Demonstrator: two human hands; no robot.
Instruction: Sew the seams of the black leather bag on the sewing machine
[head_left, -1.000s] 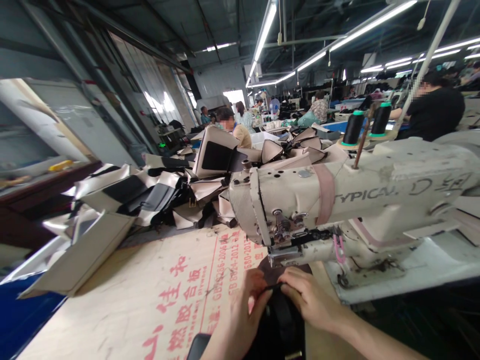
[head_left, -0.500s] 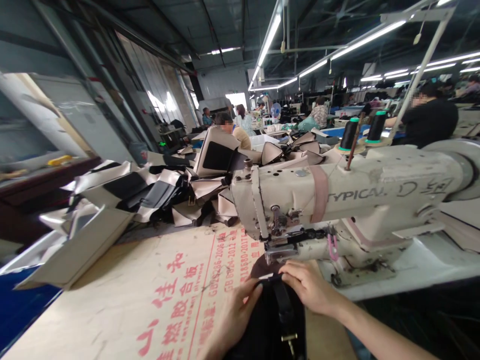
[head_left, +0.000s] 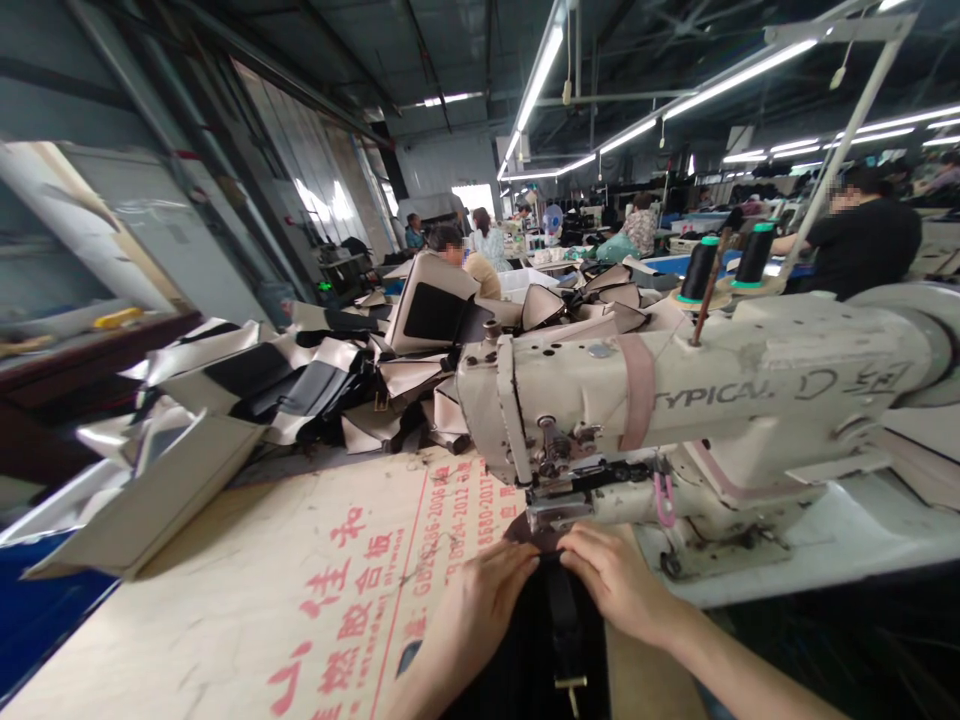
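Observation:
A black fabric piece with a strap (head_left: pixel 559 640) and a small brass buckle lies under the needle area of a cream "TYPICAL" sewing machine (head_left: pixel 705 400). My left hand (head_left: pixel 484 600) presses on the fabric's left side, fingers curled toward the strap. On the right side my right hand (head_left: pixel 615 580) holds the fabric with its fingers bent at the edge near the presser foot (head_left: pixel 551 515). Both hands meet just below the foot.
A plywood board (head_left: pixel 300 590) with red printing covers the table. Beige and black cut pieces (head_left: pixel 315 385) are heaped at the back left. Two thread cones (head_left: pixel 724 262) stand on the machine. Other people work at stations behind.
My hands have pushed the black piece forward under the presser foot and drawn closer together. The view has shifted slightly.

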